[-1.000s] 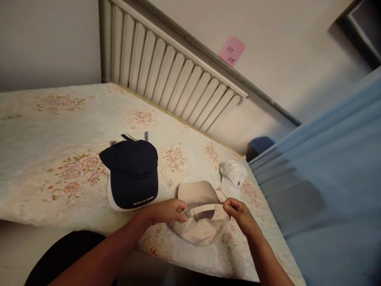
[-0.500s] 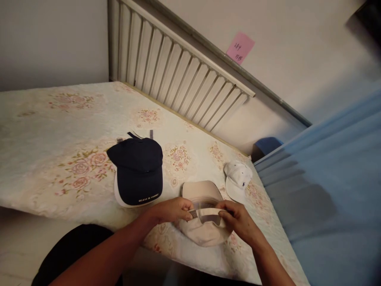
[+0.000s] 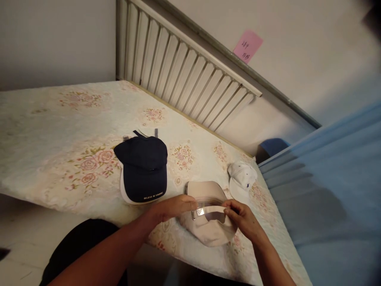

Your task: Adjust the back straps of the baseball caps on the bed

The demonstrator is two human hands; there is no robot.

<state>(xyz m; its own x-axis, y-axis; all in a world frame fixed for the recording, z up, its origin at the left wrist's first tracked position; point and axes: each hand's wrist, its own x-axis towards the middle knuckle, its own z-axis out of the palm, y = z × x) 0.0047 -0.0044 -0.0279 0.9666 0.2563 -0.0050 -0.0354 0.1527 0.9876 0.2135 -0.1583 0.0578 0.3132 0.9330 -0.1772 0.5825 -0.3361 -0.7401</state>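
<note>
The beige cap point(image 3: 208, 234) lies on the floral cover point(image 3: 62, 127) between the left grip point(image 3: 178, 205) and the right grip point(image 3: 244, 221), brim pointing away. The right grip pinches one end of its strap point(image 3: 213, 209); the left is by the buckle point(image 3: 200, 212), fingertips partly hidden, whether pinching I cannot tell. The buckle's marking is illegible; a curtain point(image 3: 327, 186) partly hides a blue object point(image 3: 273, 147)

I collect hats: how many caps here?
3 clearly: beige cap centre, white cap right, navy cap left. A pale edge beneath it or blue shape far back may be others.
</note>
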